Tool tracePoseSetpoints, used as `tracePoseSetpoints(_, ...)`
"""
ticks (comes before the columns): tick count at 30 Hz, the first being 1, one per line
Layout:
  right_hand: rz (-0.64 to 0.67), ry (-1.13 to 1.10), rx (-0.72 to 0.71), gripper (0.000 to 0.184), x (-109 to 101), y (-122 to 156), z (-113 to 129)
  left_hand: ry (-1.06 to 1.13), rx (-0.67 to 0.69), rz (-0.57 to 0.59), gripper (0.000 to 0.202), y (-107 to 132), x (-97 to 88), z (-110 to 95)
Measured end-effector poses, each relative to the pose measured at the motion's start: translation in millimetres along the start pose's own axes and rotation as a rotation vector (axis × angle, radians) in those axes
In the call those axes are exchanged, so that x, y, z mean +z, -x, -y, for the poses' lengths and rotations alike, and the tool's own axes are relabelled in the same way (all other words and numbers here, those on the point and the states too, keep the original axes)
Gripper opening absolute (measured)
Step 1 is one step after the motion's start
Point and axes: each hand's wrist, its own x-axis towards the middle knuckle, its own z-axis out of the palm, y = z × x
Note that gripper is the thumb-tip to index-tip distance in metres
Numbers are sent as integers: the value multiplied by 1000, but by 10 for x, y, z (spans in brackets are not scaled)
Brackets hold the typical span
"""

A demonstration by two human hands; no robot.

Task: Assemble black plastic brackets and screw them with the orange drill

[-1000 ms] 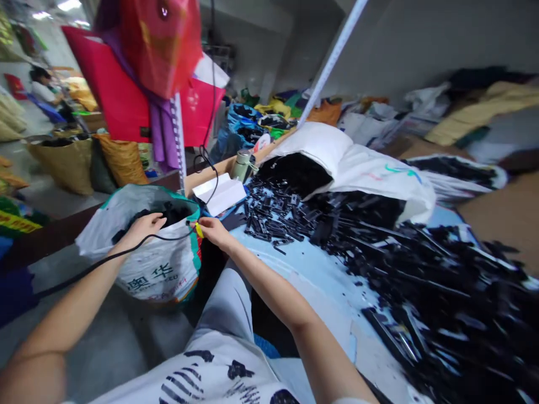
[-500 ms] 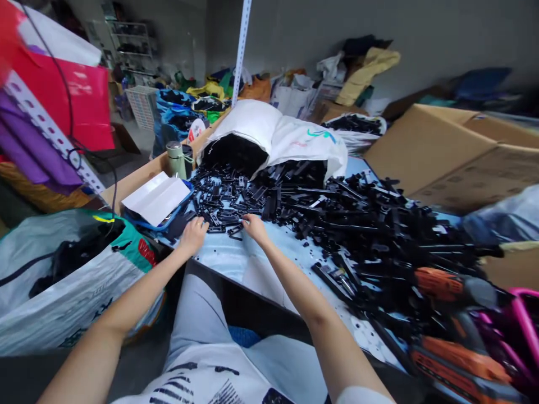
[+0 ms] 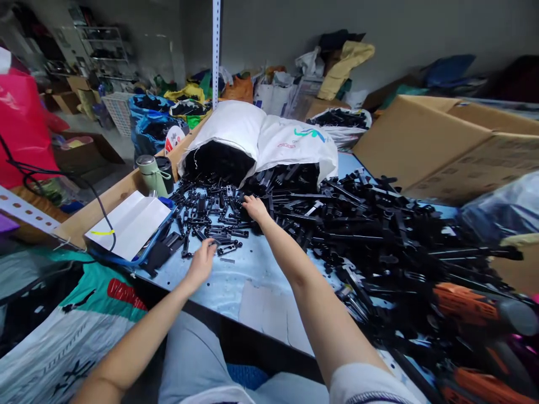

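Observation:
My left hand [image 3: 201,266] is low over the blue tabletop [image 3: 227,280], at the near edge of the small black parts [image 3: 206,207]. Its thumb and fingers are bent together against dark parts, and what lies between them is unclear. Farther forward, my right hand [image 3: 255,209] reaches into the heap just before the white sack [image 3: 229,126]. Its fingers are closed together, their tips among black pieces, so anything pinched there is hidden. Long black bars [image 3: 337,235] are heaped to the right of my right arm.
A blue tray [image 3: 162,224] with white paper [image 3: 130,221] on top stands at left, beside a green flask [image 3: 151,175]. An orange power drill [image 3: 467,303] lies at right. Behind it is a cardboard box [image 3: 425,146]. A wooden board [image 3: 120,196] edges the table's left side.
My right hand has moved forward, deeper into the heap. My left hand has shifted from beside the tray to the near edge of the small parts. The view has turned.

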Motion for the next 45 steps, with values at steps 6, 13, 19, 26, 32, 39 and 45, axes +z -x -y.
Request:
tracePoseSetpoints(6, -226, -544, 43, 27, -179, 488, 32, -174, -13, 311, 45, 492, 298, 215)
tracePoseSetpoints(13, -331, -1275, 299, 70, -10, 1922, 52, -254, -26, 552, 32, 859, 459, 300)
tracePoseSetpoints(19, -91, -738, 237, 36, 153, 3268, -164, -219, -118, 501, 23, 958, 572, 350)
tracePoseSetpoints(26, -75, -326, 127, 44, 335, 3315, 332, -312, -138, 628, 41, 1069, 786, 323)
tracePoseSetpoints(32, -168, -1001, 362, 49, 325, 3251, 482, -331, -56, 610, 40, 1056, 803, 210)
tracePoseSetpoints(39, -125, -1608, 499, 67, 265, 3297, 675, -421, 109, 618, 48, 1142, 889, 121)
tracePoseSetpoints(45, -130, -1291, 272, 60, 137, 3348, 508, -609, 496, 507, 38, 1248, 923, 63)
